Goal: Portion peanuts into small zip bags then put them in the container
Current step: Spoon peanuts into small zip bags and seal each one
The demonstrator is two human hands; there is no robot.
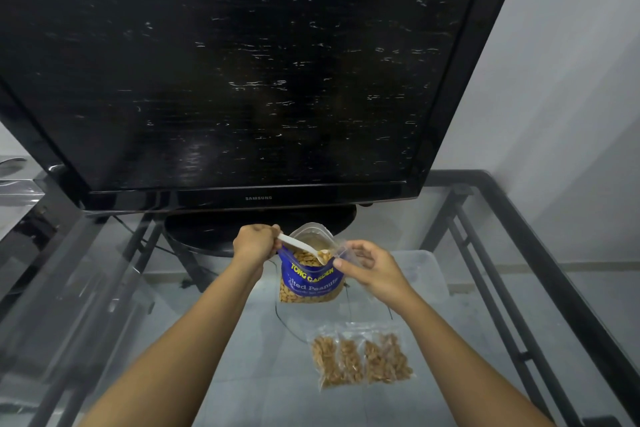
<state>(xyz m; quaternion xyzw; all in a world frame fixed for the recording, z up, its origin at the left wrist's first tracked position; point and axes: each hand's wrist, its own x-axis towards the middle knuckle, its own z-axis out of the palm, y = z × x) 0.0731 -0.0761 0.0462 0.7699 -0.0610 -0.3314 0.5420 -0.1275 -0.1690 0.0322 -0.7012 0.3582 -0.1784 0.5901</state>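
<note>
left hand [255, 240] grips spoon [302, 247], peanuts in bowl, over peanut bag [310, 276] | right hand [372, 269] pinches zip bag [346, 250] beside it | filled bags [362, 355] on table [242, 357] | tip: hold mouth wide, tilt spoon slowly inside

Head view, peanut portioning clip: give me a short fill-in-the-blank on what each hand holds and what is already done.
1. The left hand grips a white ____ loaded with peanuts.
2. The right hand pinches a small clear ____ bag beside the blue peanut bag.
3. The filled bags lie on the ____ table.

Missing words: spoon; zip; glass
</note>
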